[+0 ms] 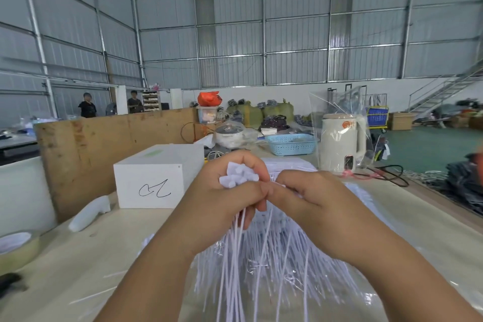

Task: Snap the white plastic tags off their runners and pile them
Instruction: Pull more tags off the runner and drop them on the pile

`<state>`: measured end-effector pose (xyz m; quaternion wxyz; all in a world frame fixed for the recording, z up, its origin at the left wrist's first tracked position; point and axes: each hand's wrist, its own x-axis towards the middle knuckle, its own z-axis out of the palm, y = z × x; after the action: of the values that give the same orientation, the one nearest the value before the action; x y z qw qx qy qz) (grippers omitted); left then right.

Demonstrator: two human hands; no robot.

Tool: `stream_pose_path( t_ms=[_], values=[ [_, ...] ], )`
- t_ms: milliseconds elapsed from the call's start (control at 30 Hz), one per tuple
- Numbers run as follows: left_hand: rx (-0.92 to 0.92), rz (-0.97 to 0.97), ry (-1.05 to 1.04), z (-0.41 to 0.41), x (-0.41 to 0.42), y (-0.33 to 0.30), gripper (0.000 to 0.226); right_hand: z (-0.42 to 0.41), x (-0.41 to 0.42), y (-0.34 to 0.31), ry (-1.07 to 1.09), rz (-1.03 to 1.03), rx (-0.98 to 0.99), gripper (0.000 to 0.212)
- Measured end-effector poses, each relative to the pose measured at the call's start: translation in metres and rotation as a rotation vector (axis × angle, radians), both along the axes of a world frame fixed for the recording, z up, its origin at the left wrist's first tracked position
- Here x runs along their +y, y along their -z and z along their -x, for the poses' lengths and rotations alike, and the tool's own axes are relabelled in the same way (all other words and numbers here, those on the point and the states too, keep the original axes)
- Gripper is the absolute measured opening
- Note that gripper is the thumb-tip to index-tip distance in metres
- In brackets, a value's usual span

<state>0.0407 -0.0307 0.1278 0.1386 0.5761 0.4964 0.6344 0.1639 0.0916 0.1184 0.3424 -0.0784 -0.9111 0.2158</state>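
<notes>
White tags (241, 178) bunch in our left hand (222, 201); we should twist cleanly where our right hand (308, 198) pinches their runners (244, 219).

Both bare forearms reach forward from the bottom edge and converge. The left hand (224, 193) is curled into a fist, thumb lying across the front, gripping a bundle of thin white plastic tags (239, 178). The right hand (305, 198) meets it, fingertips pinching at the bundle's right side.

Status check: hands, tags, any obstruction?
Left hand grips tag bundle, strands hanging. Right hand pinches at its top. Loose pile beneath. Nothing blocking.
</notes>
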Motion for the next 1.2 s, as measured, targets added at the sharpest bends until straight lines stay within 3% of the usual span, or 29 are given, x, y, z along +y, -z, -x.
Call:
stream_pose_path(
  t_ms=[100, 167, 267, 400, 567, 700, 833, 933, 1000, 1100, 1200],
  values=[
    [-0.04, -0.011, -0.037, 0.001, 0.002, 0.001, 0.019, -0.006, 0.005, -0.005, -0.274, 0.261, -0.061, 0.03],
    [-0.059, -0.023, -0.062, 0.002, 0.003, 0.003, 0.018, -0.011, 0.009, -0.007, -0.328, 0.272, -0.09, 0.016],
    [-0.069, -0.017, -0.057, 0.002, 0.006, 0.005, 0.008, -0.012, 0.012, -0.007, -0.297, 0.222, -0.088, 0.015],
    [-0.023, -0.029, -0.08, 0.004, 0.006, 0.006, 0.016, -0.008, 0.009, -0.004, -0.277, 0.206, 0.025, 0.018],
    [-0.049, -0.221, -0.246, -0.005, 0.014, 0.008, 0.016, 0.004, -0.001, 0.001, -0.312, 0.406, 0.196, 0.018],
    [-0.185, -0.289, -0.305, -0.016, 0.018, 0.01, 0.021, 0.018, -0.012, 0.008, -0.282, 0.583, 0.305, 0.015],
    [-0.515, -0.366, -0.1, -0.012, 0.014, 0.002, 0.028, 0.012, 0.002, 0.003, -0.195, 0.849, 0.428, 0.025],
    [-0.504, -0.244, -0.007, -0.013, 0.015, 0.0, 0.021, -0.001, 0.007, -0.006, -0.414, 0.714, 0.334, 0.008],
    [-0.453, -0.132, 0.031, -0.016, 0.017, 0.005, 0.021, -0.003, 0.001, -0.007, -0.565, 0.621, 0.185, 0.022],
    [-0.406, -0.07, 0.048, -0.016, 0.02, 0.011, 0.011, -0.003, -0.004, -0.007, -0.508, 0.482, 0.121, 0.04],
    [-0.45, -0.043, 0.11, -0.015, 0.018, 0.013, 0.015, -0.007, -0.006, -0.011, -0.437, 0.489, 0.122, 0.047]
  ],
)
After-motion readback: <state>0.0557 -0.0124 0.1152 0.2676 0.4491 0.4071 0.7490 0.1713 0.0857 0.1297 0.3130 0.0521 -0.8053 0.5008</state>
